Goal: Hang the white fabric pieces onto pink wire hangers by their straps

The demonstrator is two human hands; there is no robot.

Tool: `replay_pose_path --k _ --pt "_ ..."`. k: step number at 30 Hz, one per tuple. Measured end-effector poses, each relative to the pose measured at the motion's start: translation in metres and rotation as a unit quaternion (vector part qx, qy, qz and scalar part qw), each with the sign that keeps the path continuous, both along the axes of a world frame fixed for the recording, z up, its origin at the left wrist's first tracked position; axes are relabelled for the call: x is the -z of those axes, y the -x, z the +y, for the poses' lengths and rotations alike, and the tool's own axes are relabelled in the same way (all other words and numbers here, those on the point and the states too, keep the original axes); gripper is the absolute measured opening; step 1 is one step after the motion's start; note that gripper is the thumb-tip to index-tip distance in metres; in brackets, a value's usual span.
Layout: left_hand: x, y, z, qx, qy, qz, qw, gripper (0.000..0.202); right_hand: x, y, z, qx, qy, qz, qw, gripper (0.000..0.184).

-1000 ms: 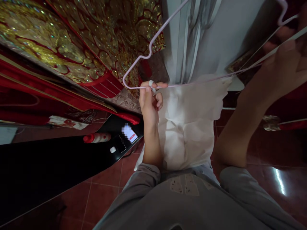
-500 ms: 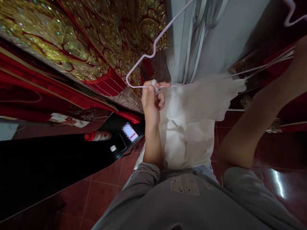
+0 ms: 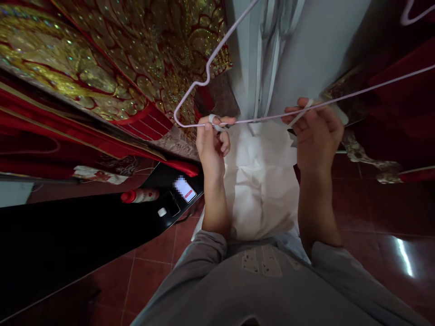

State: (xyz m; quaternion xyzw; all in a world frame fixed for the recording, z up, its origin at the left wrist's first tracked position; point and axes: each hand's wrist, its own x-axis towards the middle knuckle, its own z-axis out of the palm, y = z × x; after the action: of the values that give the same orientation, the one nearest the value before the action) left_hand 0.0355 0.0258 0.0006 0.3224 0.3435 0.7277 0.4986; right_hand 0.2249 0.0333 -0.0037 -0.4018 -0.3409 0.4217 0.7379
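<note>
A thin pale pink wire hanger (image 3: 204, 83) is held up in front of me. My left hand (image 3: 213, 142) pinches a white strap against the hanger's bottom bar near its left corner. My right hand (image 3: 316, 131) is closed around the bar further right, also gripping a white strap. A white garment (image 3: 263, 176) hangs from the bar between my hands and down over my front.
Red and gold embroidered dresses (image 3: 102, 68) hang at the left. A black table (image 3: 68, 235) below them holds a red-capped bottle (image 3: 139, 196) and a phone (image 3: 185, 189). A grey wall (image 3: 306, 45) is ahead, dark red fabric (image 3: 394, 108) at the right, red floor tiles (image 3: 374, 217) below.
My right hand has come down from the upper right and in along the bar, now gripping it with a strap. The garment's right edge has bunched inward. My left hand has barely moved.
</note>
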Motion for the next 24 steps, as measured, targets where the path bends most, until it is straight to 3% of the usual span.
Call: replay_pose_path --k 5,11,15,21,24 --pt "0.005 -0.004 -0.003 -0.009 0.007 0.024 1.000 0.025 0.000 0.013 0.004 -0.015 -0.015 0.011 1.000 0.016" --pt "0.011 0.011 0.001 -0.193 -0.015 0.049 0.980 0.017 -0.003 -0.002 0.003 -0.014 -0.030 -0.015 0.999 0.018" --pt "0.018 0.032 0.006 -0.248 -0.056 0.089 0.963 0.015 0.000 -0.011 0.007 -0.014 -0.049 -0.032 0.998 0.020" --pt "0.028 0.052 0.005 -0.245 -0.167 0.143 0.944 0.018 0.007 -0.006 0.014 0.000 -0.060 -0.006 0.998 0.032" --pt "0.026 0.064 0.003 -0.187 -0.129 0.117 0.967 0.020 0.007 -0.005 0.015 -0.005 -0.064 -0.002 0.998 0.032"
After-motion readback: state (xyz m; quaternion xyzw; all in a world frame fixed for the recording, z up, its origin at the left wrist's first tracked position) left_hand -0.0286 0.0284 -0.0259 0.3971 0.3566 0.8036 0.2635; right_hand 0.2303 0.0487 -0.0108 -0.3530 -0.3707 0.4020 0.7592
